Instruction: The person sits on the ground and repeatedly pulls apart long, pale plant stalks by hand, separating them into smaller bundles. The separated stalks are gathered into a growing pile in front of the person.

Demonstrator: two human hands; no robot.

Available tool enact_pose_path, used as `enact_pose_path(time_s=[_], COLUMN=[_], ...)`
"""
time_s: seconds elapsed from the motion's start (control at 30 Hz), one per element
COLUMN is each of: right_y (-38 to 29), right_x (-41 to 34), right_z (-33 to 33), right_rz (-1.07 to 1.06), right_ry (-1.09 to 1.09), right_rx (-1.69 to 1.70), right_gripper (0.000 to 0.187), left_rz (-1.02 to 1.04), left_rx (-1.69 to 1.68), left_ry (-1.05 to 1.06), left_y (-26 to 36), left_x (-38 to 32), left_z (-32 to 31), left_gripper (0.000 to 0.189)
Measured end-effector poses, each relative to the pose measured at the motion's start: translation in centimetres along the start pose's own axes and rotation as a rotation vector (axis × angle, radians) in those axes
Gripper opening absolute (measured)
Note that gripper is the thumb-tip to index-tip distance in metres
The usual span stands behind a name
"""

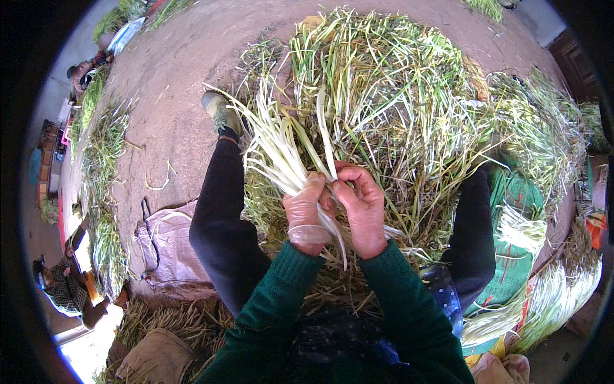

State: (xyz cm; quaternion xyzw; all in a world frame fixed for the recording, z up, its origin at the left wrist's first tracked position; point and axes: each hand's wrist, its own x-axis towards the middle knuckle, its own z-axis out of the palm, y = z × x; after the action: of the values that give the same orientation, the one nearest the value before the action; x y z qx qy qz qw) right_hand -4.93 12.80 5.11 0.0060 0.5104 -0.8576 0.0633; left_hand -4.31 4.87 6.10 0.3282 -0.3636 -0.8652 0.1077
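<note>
My left hand (pixel 307 211), in a thin translucent glove, is closed around a bunch of pale stalks (pixel 278 156) that fan out up and to the left. Close on its right, my bare right hand (pixel 360 206) pinches the lower part of one whitish stalk (pixel 324 129) between thumb and fingers. Some pale ends hang below my hands. Between my legs and beyond them lies a large heap of long green and yellowish leafy stalks (pixel 383 96).
Peeled white stalks (pixel 520 230) lie on a green woven sack (pixel 503 273) at my right. More stalk bundles (pixel 556 297) lie farther right. A pinkish sack (pixel 172 245) is at my left. A row of green stalks (pixel 105 192) and two people (pixel 62 283) are farther left.
</note>
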Motion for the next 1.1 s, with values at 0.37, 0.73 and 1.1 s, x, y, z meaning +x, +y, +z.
enact_pose_path(time_s=[0.37, 0.73, 1.1], right_y=[-0.6, -9.3, -6.4], right_x=[0.2, 1.7, 4.7], right_z=[-0.8, -9.1, 0.6], right_rz=[0.076, -0.258, -0.129], right_ry=[0.152, 0.335, -0.108], right_rx=[0.130, 0.125, -0.056], right_gripper=[0.011, 0.012, 0.011], left_rz=[-0.107, -0.222, 0.058], left_rx=[0.023, 0.069, 0.248], left_ry=[0.006, 0.160, -0.375], left_y=[-0.3, 1.3, 1.2], left_x=[0.6, 4.2, 1.3], left_z=[-0.8, -8.3, -1.5], left_gripper=[0.013, 0.013, 0.034])
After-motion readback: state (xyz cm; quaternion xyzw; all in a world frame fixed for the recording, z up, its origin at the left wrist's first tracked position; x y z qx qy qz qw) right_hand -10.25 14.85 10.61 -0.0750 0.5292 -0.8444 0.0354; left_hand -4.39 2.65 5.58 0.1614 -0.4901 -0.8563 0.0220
